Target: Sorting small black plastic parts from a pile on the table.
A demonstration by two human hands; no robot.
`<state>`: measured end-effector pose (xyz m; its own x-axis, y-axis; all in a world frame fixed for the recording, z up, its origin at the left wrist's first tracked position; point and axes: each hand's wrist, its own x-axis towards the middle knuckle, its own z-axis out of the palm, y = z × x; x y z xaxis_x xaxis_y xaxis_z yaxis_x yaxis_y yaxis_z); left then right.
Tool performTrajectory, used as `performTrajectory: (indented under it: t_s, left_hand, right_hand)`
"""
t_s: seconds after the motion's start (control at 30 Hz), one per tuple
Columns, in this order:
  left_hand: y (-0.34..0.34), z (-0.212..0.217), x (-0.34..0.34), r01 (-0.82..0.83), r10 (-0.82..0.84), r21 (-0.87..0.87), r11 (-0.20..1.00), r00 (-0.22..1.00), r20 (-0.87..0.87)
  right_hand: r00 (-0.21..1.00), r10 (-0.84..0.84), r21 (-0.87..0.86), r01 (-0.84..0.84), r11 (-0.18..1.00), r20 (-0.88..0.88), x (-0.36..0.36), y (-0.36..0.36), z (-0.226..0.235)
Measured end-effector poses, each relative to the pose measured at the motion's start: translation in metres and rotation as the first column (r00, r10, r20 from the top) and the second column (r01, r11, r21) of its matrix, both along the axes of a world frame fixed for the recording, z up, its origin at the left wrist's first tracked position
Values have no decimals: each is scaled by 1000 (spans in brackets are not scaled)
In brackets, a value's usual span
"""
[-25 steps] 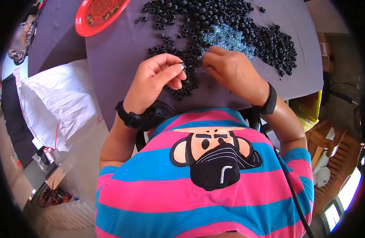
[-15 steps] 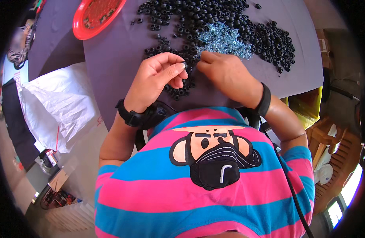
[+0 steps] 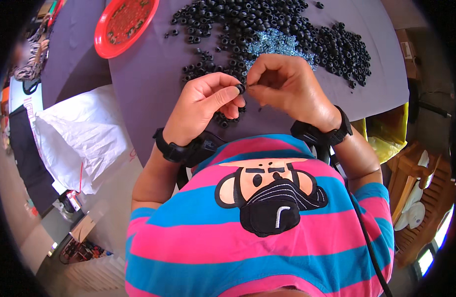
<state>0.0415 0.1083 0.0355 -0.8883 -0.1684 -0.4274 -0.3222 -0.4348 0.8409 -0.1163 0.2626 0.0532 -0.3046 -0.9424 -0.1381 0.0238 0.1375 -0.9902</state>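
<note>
Both hands meet: left hand (image 3: 204, 105) pinches one black ring (image 3: 240, 88), right hand (image 3: 286, 84) apparently pinches something tiny.

White sack (image 3: 74, 141) left of table, yellow bag (image 3: 389, 133) right — crumpled

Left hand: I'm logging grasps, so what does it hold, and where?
The left hand pinches a small black ring by its rim, between thumb and forefinger tips.
</note>
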Motion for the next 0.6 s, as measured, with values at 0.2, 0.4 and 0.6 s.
performTrajectory:
  t_s: [0.2,0.4,0.6]
  left_hand:
    - [5,1,-2,26,-26,-16,1000,1000,-1]
    - [6,2,-5,70,-70,-33,997,997,18]
    - [11,-2,-1,231,-231,64,971,973,-9]
  right_hand:
    - [988,23,-38,-18,999,154,0,5,-9]
    - [988,54,-109,-39,993,143,1,9,-17]
    - [914,193,-160,-144,977,358,4,11,-22]
